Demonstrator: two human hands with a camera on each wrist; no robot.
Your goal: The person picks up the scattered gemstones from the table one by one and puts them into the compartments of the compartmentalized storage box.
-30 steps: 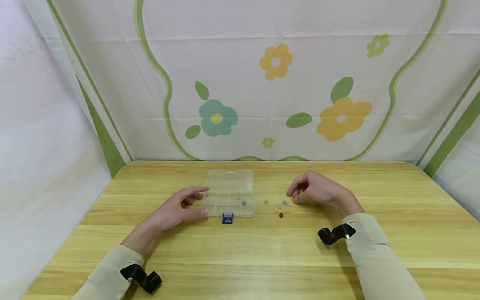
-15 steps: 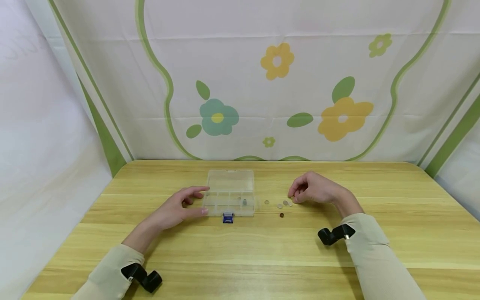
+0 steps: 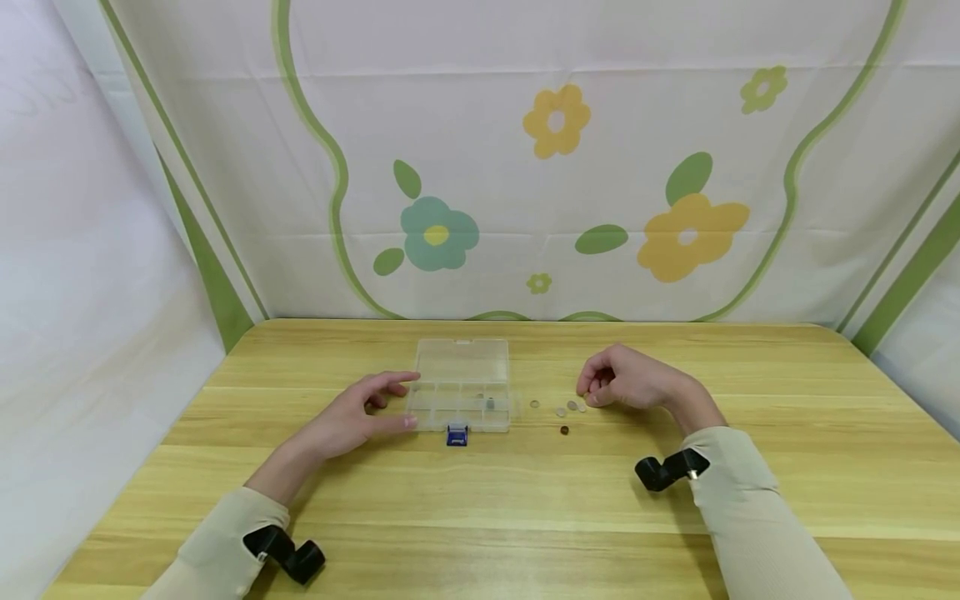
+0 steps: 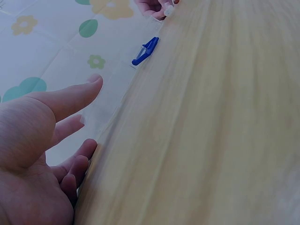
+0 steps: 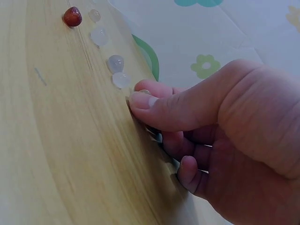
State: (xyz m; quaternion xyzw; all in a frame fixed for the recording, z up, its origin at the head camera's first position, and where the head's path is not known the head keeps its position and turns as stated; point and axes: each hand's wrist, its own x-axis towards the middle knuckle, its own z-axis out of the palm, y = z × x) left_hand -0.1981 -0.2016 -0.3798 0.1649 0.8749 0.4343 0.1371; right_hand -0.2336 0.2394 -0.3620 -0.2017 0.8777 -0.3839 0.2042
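Observation:
A clear plastic compartment box [image 3: 446, 417] lies with its lid [image 3: 462, 360] folded back and its blue latch [image 3: 457, 436] at the front. Thumb and index finger of my left hand [image 3: 352, 419] are spread along its left side. A greenish stone [image 3: 491, 403] shows in a right-hand compartment. To the right of the box, my right hand [image 3: 633, 379] pinches a small yellowish stone [image 5: 146, 92] between thumb and index finger, low over the table; the fingertips hide most of it. Beside those fingertips lie a whitish stone [image 5: 121, 80] and a greyish stone [image 5: 116, 63].
Farther along the wooden table [image 3: 480, 517] are another pale stone [image 5: 99, 36], a small translucent one [image 5: 94, 15] and a red-brown stone [image 5: 72, 17]. Behind the table hangs a white cloth [image 3: 480, 150] with printed flowers. Each sleeve carries a black wrist camera [image 3: 667, 471].

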